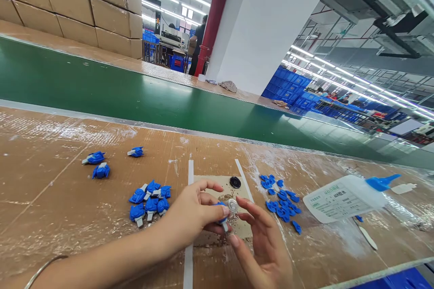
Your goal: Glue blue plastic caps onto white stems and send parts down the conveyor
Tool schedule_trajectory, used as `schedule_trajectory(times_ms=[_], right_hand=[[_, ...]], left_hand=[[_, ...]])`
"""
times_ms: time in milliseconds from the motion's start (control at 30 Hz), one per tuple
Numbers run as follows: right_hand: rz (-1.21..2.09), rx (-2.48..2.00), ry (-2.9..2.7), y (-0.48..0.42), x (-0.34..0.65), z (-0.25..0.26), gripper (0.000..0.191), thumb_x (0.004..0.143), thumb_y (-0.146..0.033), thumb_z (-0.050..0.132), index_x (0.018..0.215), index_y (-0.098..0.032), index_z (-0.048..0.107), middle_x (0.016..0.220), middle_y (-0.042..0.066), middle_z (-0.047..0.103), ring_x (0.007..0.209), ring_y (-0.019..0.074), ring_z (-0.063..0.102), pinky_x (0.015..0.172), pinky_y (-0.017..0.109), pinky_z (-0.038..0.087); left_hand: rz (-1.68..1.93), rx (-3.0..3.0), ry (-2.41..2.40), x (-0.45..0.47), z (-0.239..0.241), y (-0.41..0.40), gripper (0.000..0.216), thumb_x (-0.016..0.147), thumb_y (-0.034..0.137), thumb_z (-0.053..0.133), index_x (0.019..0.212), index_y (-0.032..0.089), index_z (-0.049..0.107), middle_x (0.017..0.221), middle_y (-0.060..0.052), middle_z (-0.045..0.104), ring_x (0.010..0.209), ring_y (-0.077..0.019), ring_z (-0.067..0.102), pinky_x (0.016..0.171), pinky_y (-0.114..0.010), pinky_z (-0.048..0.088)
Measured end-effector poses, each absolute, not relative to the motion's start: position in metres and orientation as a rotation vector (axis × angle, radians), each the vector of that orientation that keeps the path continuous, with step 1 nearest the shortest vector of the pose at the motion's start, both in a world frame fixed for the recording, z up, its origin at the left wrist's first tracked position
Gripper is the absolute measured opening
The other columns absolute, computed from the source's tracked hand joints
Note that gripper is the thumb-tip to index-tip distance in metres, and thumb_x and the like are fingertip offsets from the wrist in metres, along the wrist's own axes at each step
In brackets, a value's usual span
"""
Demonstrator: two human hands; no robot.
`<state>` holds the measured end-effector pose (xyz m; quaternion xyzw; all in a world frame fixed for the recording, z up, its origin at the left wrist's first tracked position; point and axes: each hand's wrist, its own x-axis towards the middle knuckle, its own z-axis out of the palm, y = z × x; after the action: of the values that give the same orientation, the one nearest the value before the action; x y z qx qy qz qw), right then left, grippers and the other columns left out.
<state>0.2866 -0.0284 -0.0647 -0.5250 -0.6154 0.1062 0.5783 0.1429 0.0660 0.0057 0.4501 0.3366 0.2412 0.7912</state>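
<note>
My left hand [195, 216] is closed on a small blue and grey plastic part [224, 220], pinched between thumb and fingers above a beige mat [203, 240]. Just right of it is my right hand [266, 244], its thumb and fingers apart with nothing visibly between them. A small clear round piece [233, 206] shows between the two hands; whether a fingertip touches it I cannot tell. Behind it on the mat lies a black round disc [235, 182]. Several similar blue and grey parts [151, 204] are grouped left of my left hand, and loose blue pieces [283, 205] lie to the right.
A translucent bottle [339, 201] with a blue nozzle lies at the right, near a thin white stick [368, 238]. White tape strips [190, 189] flank the mat. Beyond the table runs a green conveyor belt [162, 99]; cardboard boxes [71, 4] are stacked behind it.
</note>
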Motion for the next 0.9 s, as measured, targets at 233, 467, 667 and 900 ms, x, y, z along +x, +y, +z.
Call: schedule_trajectory(times_ms=[233,467,667,900], right_hand=[[-0.109,-1.281,-1.682,-0.024,0.285,-0.052,0.028,0.088,-0.013,0.061,0.114,-0.022,0.059,0.111,0.004,0.066,0.105,0.0143,0.061,0.091,0.024,0.05],[0.293,-1.359,-1.414,-0.025,0.28,-0.047,0.013,0.094,-0.022,0.055,0.101,-0.027,0.065,0.099,0.0,0.067,0.094,0.0135,0.062,0.083,0.023,0.05],[0.929,-1.217,-0.884,-0.02,0.279,-0.04,0.022,0.088,-0.044,0.064,0.086,-0.022,0.068,0.08,0.001,0.065,0.076,0.0148,0.059,0.071,0.024,0.05],[1.165,-1.016,-0.648,-0.015,0.274,-0.038,0.023,0.082,-0.043,0.07,0.08,-0.02,0.067,0.075,0.002,0.063,0.068,0.0148,0.056,0.064,0.026,0.05]], left_hand=[[0.563,0.873,0.805,0.145,0.003,0.063,0.032,0.067,0.023,0.075,0.092,0.015,0.056,0.062,0.006,0.059,0.06,-0.0096,0.061,0.059,-0.022,0.056],[0.523,0.911,0.82,0.145,0.009,0.059,0.02,0.078,0.031,0.067,0.084,0.013,0.066,0.069,0.0,0.066,0.062,-0.0105,0.066,0.06,-0.02,0.056],[0.527,0.913,0.704,0.144,0.013,0.057,0.029,0.083,0.036,0.06,0.098,0.013,0.07,0.079,-0.006,0.073,0.069,-0.0138,0.07,0.067,-0.023,0.056],[0.53,0.979,0.603,0.146,0.005,0.06,0.048,0.064,0.027,0.076,0.108,0.011,0.065,0.082,-0.004,0.069,0.069,-0.0132,0.066,0.066,-0.025,0.053]])
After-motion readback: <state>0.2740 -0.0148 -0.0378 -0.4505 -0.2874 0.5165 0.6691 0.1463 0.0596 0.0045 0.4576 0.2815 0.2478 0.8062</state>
